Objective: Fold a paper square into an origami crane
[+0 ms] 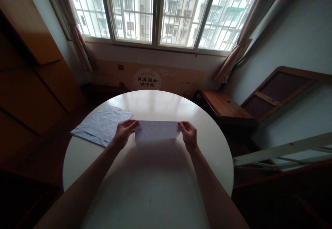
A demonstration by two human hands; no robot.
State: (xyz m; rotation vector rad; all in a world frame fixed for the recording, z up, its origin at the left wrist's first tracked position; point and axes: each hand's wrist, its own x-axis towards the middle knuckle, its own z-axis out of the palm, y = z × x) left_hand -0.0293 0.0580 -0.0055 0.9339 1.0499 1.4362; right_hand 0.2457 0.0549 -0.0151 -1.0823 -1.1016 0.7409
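Observation:
A pale, oblong sheet of paper (pixel 157 131) is stretched between my two hands, just above the white table. My left hand (pixel 125 132) pinches its left end near the upper corner, thumb on top. At the other end, my right hand (pixel 188 133) pinches the upper right corner in the same way. The paper's lower edge is free, and a shadow falls on the table below it. Beyond my left wrist lies a loose stack of creased, larger sheets (pixel 102 123), reaching over the table's left edge.
The round white table (pixel 153 187) fills the middle. Behind it a printed cardboard panel (pixel 176 80) leans below a barred window (pixel 155 14). A brown wooden bench (pixel 223 102) stands at the back right, near a wooden frame (pixel 280 90). Wooden cabinets (pixel 28 94) line the left.

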